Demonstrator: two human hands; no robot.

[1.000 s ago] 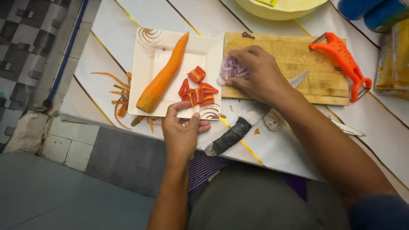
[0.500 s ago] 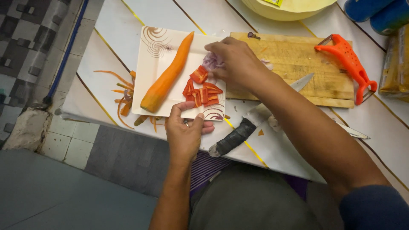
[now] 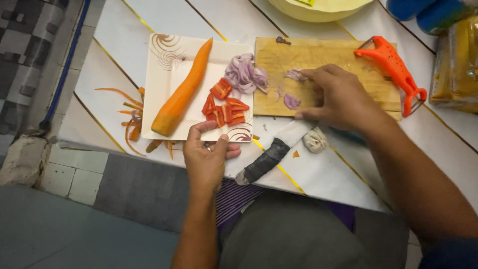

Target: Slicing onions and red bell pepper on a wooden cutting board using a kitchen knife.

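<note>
Left hand (image 3: 206, 159) — fingers pinching the near rim of the square white plate (image 3: 164, 94): peeled carrot (image 3: 181, 92), red pepper pieces (image 3: 224, 107), purple onion slices (image 3: 244, 74). Right hand (image 3: 341, 97) — fingers spread flat on the wooden cutting board (image 3: 323, 57), touching onion scraps (image 3: 291, 101).

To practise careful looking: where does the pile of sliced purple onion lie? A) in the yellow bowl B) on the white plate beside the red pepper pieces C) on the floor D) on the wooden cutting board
B: the pile of sliced purple onion lies on the white plate, just above the red pepper pieces; only scraps remain on the cutting board.
</note>
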